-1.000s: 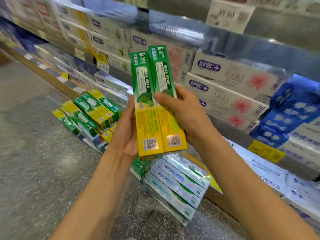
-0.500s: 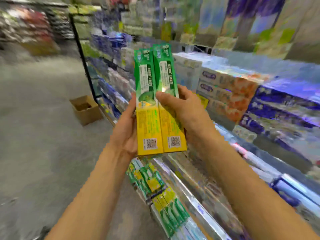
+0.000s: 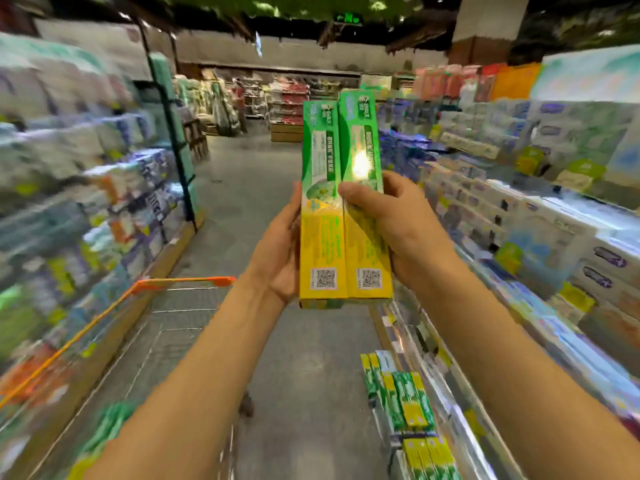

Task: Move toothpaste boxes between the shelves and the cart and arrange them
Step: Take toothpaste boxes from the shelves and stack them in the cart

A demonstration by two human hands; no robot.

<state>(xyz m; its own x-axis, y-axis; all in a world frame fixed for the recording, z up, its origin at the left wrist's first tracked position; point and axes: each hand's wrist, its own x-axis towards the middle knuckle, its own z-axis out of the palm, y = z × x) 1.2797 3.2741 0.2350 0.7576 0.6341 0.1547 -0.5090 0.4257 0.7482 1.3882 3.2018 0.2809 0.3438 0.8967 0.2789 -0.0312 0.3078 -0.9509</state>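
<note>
While blur smears most of the aisle, the left-hand shelving [image 3: 79, 188] reads as stacked tiers of soft, pale packets with orange and purple patches, their edges too streaked to tell apart. Below it stands the cart [image 3: 166, 327], a grid of thin grey wire with a bright orange plastic handle bar running along its near rim; something green lies blurred at its lower left corner. Grey speckled floor [image 3: 242, 188] runs down the middle, smooth and matte. Above it, the left hand [image 3: 280, 251] presses its palm and thumb flat along the left edge of two toothpaste boxes [image 3: 343, 209], its fingers hidden behind the card, so how they lie cannot be told. These boxes are long, slim, glossy cartons held side by side and upright in mid-air between cart and shelves, green on the upper half, yellow on the lower, each with a small square code near the bottom; glare flares white on the right one. The right hand [image 3: 401, 223] clamps them from the other side, thumb curled across the front face and fingers wrapped behind. Low on the right, more green-and-yellow cartons [image 3: 405, 407] lie flat on the bottom shelf edge [image 3: 446, 403], which looks shiny and metallic, beneath the right-hand shelves [image 3: 554, 216] of white rectangular boxes.
</note>
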